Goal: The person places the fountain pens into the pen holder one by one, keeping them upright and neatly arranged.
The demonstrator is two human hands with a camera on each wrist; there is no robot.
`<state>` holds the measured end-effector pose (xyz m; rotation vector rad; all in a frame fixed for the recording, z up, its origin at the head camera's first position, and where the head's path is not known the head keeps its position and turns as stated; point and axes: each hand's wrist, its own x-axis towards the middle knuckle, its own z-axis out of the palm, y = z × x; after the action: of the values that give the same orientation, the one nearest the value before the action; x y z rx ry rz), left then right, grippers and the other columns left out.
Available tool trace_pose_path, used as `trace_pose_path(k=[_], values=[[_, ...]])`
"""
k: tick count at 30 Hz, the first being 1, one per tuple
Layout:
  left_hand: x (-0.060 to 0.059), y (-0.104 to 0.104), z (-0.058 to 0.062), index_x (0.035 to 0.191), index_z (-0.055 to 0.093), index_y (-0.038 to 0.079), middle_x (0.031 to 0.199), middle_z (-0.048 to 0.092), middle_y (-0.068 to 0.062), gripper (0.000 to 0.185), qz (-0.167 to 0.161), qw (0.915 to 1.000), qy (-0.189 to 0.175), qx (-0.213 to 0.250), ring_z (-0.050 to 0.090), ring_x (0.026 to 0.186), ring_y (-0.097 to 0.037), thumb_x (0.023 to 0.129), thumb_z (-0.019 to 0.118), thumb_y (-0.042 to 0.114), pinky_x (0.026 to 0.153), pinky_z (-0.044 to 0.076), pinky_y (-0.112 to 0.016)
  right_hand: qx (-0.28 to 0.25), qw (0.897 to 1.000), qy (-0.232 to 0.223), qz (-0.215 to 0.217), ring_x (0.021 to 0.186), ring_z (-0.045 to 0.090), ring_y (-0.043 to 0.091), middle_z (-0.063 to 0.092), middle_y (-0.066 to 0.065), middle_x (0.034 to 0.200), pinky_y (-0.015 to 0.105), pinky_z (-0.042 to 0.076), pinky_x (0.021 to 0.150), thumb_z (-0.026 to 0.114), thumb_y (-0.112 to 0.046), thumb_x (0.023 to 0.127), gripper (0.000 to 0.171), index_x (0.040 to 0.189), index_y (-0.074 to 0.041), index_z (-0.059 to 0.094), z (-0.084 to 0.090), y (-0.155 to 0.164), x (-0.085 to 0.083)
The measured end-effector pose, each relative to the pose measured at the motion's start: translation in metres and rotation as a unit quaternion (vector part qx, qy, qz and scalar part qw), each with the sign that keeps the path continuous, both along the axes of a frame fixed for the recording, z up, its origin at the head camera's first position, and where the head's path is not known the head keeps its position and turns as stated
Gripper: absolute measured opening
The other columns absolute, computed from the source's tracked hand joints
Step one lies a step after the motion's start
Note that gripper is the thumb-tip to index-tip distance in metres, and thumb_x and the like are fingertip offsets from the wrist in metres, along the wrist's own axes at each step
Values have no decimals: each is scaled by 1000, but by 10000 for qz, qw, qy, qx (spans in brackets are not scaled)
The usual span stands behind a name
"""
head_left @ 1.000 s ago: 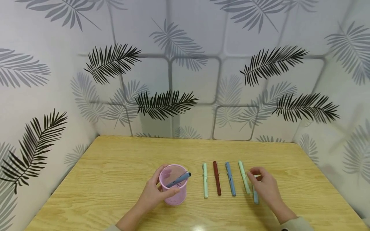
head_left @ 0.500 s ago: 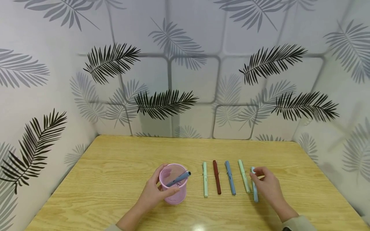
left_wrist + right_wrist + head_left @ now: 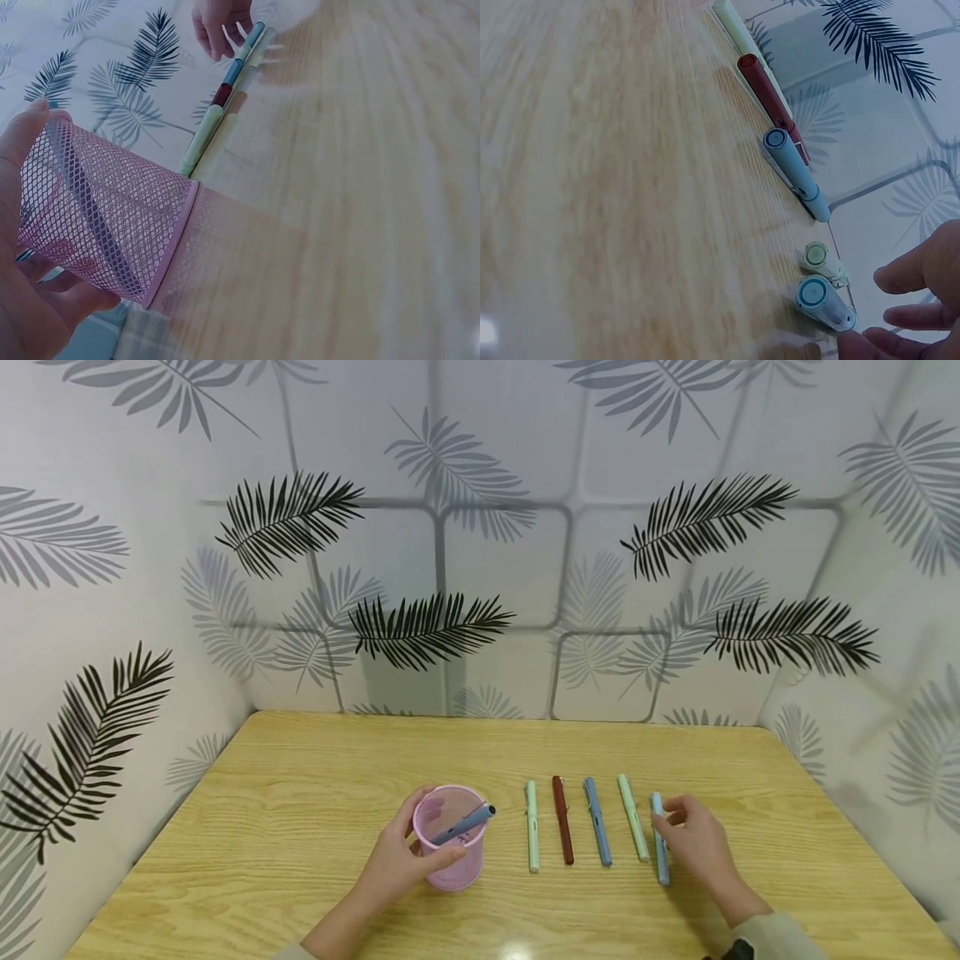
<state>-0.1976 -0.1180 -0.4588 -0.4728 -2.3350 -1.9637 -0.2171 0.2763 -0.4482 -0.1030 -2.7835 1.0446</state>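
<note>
Five pens lie in a row on the tabletop (image 3: 300, 793), all pointing near to far: pale green pen (image 3: 532, 827), dark red pen (image 3: 562, 821), blue pen (image 3: 597, 822), a second green pen (image 3: 633, 818), and at the right end the light blue pen (image 3: 659, 837). The right hand (image 3: 697, 843) is right on that last one, fingers curled loosely at its side, touching it, but the grip doesn't look closed around it yet. The left hand (image 3: 397, 864) wraps the pink mesh pen cup (image 3: 450, 837), left of the row, with one grey-blue pen (image 3: 462, 825) already leaning inside. My guess at the risk: that round barrel could roll out of such a loose pinch and knock the green neighbour just beside it. The leaning pen could also tip the light cup if the left hand lets go.
</note>
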Motion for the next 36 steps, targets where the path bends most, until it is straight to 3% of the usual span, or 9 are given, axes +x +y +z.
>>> trace_pose_path(k=[5,10,14,26,36], values=[[0,0,1,138,38,27,131,47,-9,80,7,10000,-2,3,47,118,-31,72,82,20,88,48,-39,83,9985,-527,92,73,58,25,59,26,92,34,49,57,60,-18,89,38,107,14,50,0,2,-4],[0,0,1,138,38,25,132,46,-9,80,19,10000,-3,1,46,119,-31,72,82,21,89,47,-41,-248,9961,-844,37,52,52,15,59,18,81,30,46,47,58,-17,89,39,109,14,46,-2,3,-6],[0,0,0,139,36,25,132,46,-7,81,33,10000,-48,-2,46,120,-32,72,82,21,90,47,-42,-274,9953,-924,25,48,49,14,56,11,72,29,45,44,59,-16,88,35,103,14,47,-2,3,-9],[1,1,0,139,37,23,132,46,-5,82,90,9999,-91,80,46,120,-30,71,82,20,91,45,-44,659,9937,-898,67,56,48,18,50,10,68,28,41,47,62,-14,84,23,81,5,50,0,-3,-18],[1,0,0,140,36,22,133,45,-7,82,39,10000,-45,19,46,120,-32,72,82,20,90,47,-40,440,9937,-1018,136,44,47,15,48,10,63,27,41,40,58,-11,83,18,79,1,46,-1,3,-19]])
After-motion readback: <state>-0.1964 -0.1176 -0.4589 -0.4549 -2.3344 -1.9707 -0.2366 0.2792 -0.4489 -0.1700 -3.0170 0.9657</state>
